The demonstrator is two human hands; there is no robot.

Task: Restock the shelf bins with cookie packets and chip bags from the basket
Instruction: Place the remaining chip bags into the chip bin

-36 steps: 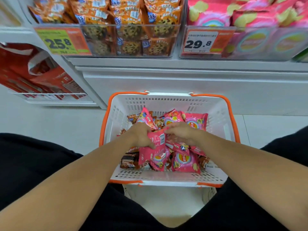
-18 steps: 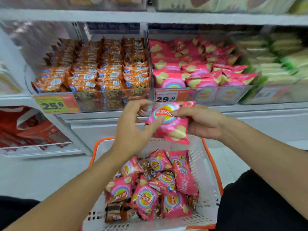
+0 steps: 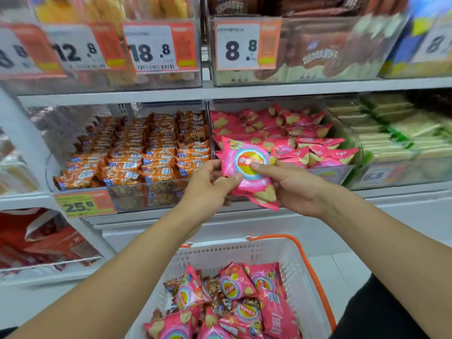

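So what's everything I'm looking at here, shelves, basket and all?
held chip bag: one, pink, held by both hands in front of the pink bin
chip bin: one clear bin of pink bags, middle shelf, centre
cookie bin: one clear bin of orange packets in rows, left of the chip bin
green packs: a stacked bin, right of the chips
top bins: several, brown and yellow packs, blurred
price tags: several, white and orange on top; one yellow, 25.8, below the cookies
red bags: a few, low left
basket: one, white with orange handles, on the floor, holding pink chip bags and brown cookie packets
left hand: grips the bag's left edge
right hand: holds its right side, thumb on front
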